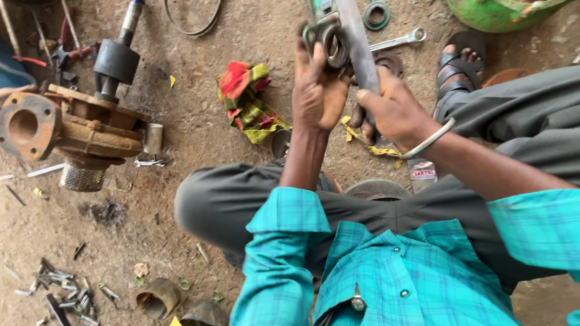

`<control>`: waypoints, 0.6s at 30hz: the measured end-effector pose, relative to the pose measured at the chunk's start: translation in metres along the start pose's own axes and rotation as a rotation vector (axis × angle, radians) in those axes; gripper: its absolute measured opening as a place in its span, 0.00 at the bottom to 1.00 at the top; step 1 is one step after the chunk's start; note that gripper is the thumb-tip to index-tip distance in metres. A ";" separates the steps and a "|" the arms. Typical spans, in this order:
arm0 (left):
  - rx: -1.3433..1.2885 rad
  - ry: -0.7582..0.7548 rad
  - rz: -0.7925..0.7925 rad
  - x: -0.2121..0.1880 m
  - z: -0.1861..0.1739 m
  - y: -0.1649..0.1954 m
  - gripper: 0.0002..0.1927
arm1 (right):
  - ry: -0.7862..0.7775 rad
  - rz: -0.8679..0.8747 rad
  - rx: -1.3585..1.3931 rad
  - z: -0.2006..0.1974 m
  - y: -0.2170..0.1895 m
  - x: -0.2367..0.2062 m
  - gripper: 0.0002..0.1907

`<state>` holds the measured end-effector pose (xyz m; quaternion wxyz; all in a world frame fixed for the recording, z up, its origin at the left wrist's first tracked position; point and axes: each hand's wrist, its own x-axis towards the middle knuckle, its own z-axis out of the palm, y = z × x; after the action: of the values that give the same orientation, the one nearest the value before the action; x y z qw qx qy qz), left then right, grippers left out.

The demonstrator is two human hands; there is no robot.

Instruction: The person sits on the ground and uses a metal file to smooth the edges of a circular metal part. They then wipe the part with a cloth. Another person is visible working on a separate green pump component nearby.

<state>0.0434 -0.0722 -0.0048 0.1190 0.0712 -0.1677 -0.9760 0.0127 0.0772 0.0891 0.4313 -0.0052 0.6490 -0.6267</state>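
The left hand point(318, 90) holds a round grey metal bearing ring point(334, 45), its fingers curled around the ring's rim. The right hand point(393, 111) is clamped round the lower end of a long flat grey metal bar point(356, 42), which rises just beside the ring and touches it. Beyond the fingertips lie a silver open-ended spanner point(399, 41) and a dark rubber seal ring point(376, 14) on the dirt. Left of the left hand's fingers lies a crumpled red, green and yellow cloth point(248, 99); well apart, farther left, sits a rusty brown cast-iron pump housing point(72, 130).
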 end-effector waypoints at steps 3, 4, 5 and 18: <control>-0.077 0.153 -0.074 -0.012 -0.017 -0.011 0.22 | -0.008 -0.038 -0.133 -0.009 0.013 0.000 0.20; -0.148 0.154 -0.121 -0.015 -0.023 -0.014 0.20 | -0.015 -0.036 -0.199 -0.011 0.018 -0.003 0.23; -0.218 0.157 -0.166 -0.017 -0.028 -0.017 0.20 | -0.006 -0.046 -0.241 -0.013 0.023 -0.006 0.29; -0.574 0.443 0.017 0.000 -0.058 -0.093 0.22 | -0.011 -0.002 -0.342 -0.025 0.016 -0.016 0.49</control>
<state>0.0348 -0.0048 -0.0914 0.1759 0.2434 0.1425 -0.9431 0.0168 0.1095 0.0806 0.4270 -0.0825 0.7439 -0.5075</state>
